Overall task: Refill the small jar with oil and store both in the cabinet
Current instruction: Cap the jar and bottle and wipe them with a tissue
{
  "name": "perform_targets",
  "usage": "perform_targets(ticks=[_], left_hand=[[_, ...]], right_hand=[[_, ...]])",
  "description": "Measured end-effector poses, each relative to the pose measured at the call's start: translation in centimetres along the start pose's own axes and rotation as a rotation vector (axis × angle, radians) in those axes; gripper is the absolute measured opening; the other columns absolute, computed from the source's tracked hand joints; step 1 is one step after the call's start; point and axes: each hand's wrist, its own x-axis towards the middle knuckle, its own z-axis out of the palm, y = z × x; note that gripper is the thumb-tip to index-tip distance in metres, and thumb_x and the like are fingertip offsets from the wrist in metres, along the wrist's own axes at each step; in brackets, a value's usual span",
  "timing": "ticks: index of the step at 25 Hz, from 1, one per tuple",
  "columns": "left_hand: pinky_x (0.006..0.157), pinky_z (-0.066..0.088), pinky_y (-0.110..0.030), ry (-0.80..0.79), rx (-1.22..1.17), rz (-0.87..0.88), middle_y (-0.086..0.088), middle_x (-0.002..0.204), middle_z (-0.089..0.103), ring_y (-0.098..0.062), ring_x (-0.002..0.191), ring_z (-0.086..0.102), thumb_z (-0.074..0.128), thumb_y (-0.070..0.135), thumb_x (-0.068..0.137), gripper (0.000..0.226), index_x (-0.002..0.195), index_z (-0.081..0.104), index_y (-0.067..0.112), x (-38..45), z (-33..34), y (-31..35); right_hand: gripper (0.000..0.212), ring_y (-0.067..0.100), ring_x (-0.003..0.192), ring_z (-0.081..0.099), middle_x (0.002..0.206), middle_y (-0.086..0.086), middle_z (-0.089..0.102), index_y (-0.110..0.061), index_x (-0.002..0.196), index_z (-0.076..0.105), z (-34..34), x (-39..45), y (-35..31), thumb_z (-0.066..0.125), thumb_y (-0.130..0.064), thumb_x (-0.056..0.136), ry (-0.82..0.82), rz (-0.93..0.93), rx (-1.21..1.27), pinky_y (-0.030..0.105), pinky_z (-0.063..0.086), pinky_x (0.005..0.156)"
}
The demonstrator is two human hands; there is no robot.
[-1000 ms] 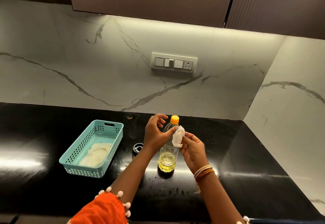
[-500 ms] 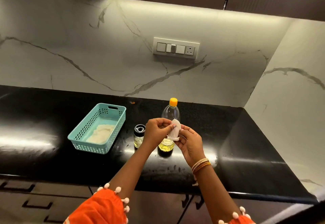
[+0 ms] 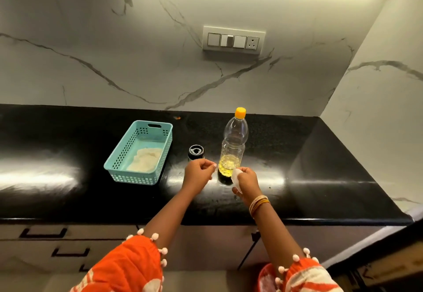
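Observation:
A clear plastic oil bottle [image 3: 234, 141] with an orange cap stands upright on the black counter [image 3: 320, 165], with yellow oil in its bottom quarter. To its left stands the small jar [image 3: 196, 152] with a black lid. My left hand [image 3: 198, 174] is in front of the jar with its fingers pinched together. A white speck shows at the fingertips, and I cannot tell what it is. My right hand [image 3: 248, 181] is at the foot of the bottle, gripping a crumpled white tissue [image 3: 236, 177]. Neither hand touches the bottle or the jar.
A teal perforated basket [image 3: 119, 161] holding a pale cloth sits to the left of the jar. A switch panel [image 3: 233, 40] is on the marble back wall, and a side wall closes the counter on the right. Drawers with black handles [image 3: 43, 233] lie below the counter edge.
Both hands came off the bottle's neck, met around the tissue, then lowered and parted; the right kept the tissue. The view tilted down, bringing the jar and drawers into sight.

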Motion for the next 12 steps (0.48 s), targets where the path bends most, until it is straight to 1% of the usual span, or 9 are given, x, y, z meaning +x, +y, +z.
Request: perform_targets(ticks=[2, 3, 4, 6, 7, 8, 9, 10, 12], left_hand=[[0.059, 0.051, -0.031, -0.009, 0.034, -0.086, -0.007, 0.082, 0.071, -0.017, 0.063, 0.066, 0.069, 0.021, 0.084, 0.004, 0.081, 0.067, 0.02, 0.6, -0.8, -1.8], [0.065, 0.054, -0.035, 0.001, 0.056, -0.143, -0.008, 0.088, 0.071, -0.02, 0.07, 0.067, 0.071, 0.022, 0.081, 0.008, 0.086, 0.065, 0.019, 1.1, -1.1, -2.5], [0.073, 0.056, -0.038, 0.021, 0.087, -0.208, -0.009, 0.094, 0.069, -0.025, 0.08, 0.067, 0.072, 0.024, 0.078, 0.018, 0.093, 0.062, 0.018, 1.6, -1.2, -3.1], [0.084, 0.055, -0.041, 0.066, 0.127, -0.307, -0.01, 0.106, 0.064, -0.03, 0.097, 0.063, 0.075, 0.026, 0.073, 0.039, 0.105, 0.054, 0.017, 2.7, -1.3, -4.0], [0.087, 0.053, -0.039, 0.084, 0.139, -0.314, -0.011, 0.112, 0.063, -0.03, 0.103, 0.062, 0.077, 0.026, 0.071, 0.048, 0.111, 0.051, 0.016, 3.4, -1.3, -4.3], [0.089, 0.05, -0.036, 0.101, 0.148, -0.302, -0.012, 0.119, 0.062, -0.03, 0.107, 0.06, 0.079, 0.026, 0.069, 0.058, 0.118, 0.049, 0.013, 3.9, -1.3, -4.4], [0.091, 0.046, -0.035, 0.118, 0.156, -0.282, -0.013, 0.125, 0.059, -0.03, 0.113, 0.058, 0.082, 0.027, 0.068, 0.069, 0.125, 0.046, 0.011, 4.8, -1.3, -4.5], [0.095, 0.044, -0.035, 0.134, 0.143, -0.265, -0.013, 0.132, 0.056, -0.03, 0.119, 0.055, 0.084, 0.027, 0.066, 0.08, 0.132, 0.043, 0.01, 5.6, -1.1, -4.6], [0.098, 0.042, -0.034, 0.148, 0.103, -0.243, -0.011, 0.137, 0.053, -0.029, 0.125, 0.051, 0.088, 0.029, 0.062, 0.091, 0.138, 0.04, 0.012, 6.9, -0.9, -5.0]], right_hand=[[0.013, 0.018, 0.064, 0.045, 0.08, 0.009, 0.049, -0.008, 0.097, 0.054, 0.9, 0.9, 0.8, 0.046, -0.002, 0.088, 0.022, 0.059, -0.015, 0.021, 0.038, 0.047], [0.01, 0.019, 0.066, 0.047, 0.08, 0.008, 0.05, -0.008, 0.094, 0.054, 1.1, 1.5, 1.1, 0.052, -0.006, 0.085, 0.046, 0.059, -0.031, 0.022, 0.039, 0.048], [0.016, 0.019, 0.069, 0.049, 0.084, 0.008, 0.053, -0.009, 0.096, 0.053, 1.3, 2.2, 1.4, 0.059, -0.012, 0.082, 0.076, 0.045, -0.053, 0.024, 0.041, 0.051], [0.051, 0.022, 0.083, 0.056, 0.1, 0.009, 0.056, -0.012, 0.114, 0.044, 1.3, 3.7, 1.8, 0.074, -0.025, 0.074, 0.164, -0.011, -0.119, 0.033, 0.051, 0.064], [0.068, 0.025, 0.092, 0.058, 0.109, 0.01, 0.056, -0.014, 0.122, 0.038, 1.4, 4.6, 1.7, 0.079, -0.03, 0.069, 0.203, -0.049, -0.185, 0.04, 0.053, 0.076], [0.083, 0.028, 0.102, 0.058, 0.117, 0.012, 0.056, -0.016, 0.128, 0.034, 1.4, 5.3, 1.6, 0.083, -0.035, 0.064, 0.227, -0.084, -0.266, 0.043, 0.052, 0.087], [0.094, 0.03, 0.11, 0.056, 0.124, 0.013, 0.055, -0.017, 0.133, 0.032, 1.6, 6.3, 1.3, 0.085, -0.041, 0.059, 0.239, -0.11, -0.333, 0.043, 0.05, 0.094], [0.102, 0.03, 0.116, 0.054, 0.129, 0.013, 0.054, -0.02, 0.135, 0.032, 1.8, 7.3, 1.0, 0.087, -0.046, 0.053, 0.235, -0.139, -0.376, 0.041, 0.048, 0.097], [0.106, 0.029, 0.12, 0.051, 0.13, 0.01, 0.052, -0.026, 0.135, 0.034, 2.1, 9.1, 0.5, 0.086, -0.055, 0.047, 0.214, -0.206, -0.436, 0.039, 0.046, 0.097]])
